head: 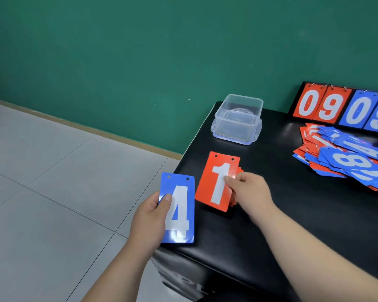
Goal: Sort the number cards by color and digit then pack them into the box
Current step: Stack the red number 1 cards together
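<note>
Black tabletop [260, 225], green wall behind. Our left hand [147, 216] grips the blue 4 card [179, 214] at lower center, and our right hand [249, 190] pinches the red 1 card [216, 184] topping its red stack. We'd square the edges first; the clear box [218, 114] sits upper center.

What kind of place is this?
Likely a plain indoor room, maybe a sports or activity space: bare green wall, pale tiled floor, and a black padded table carrying a flip scoreboard and a heap of loose number cards.
</note>
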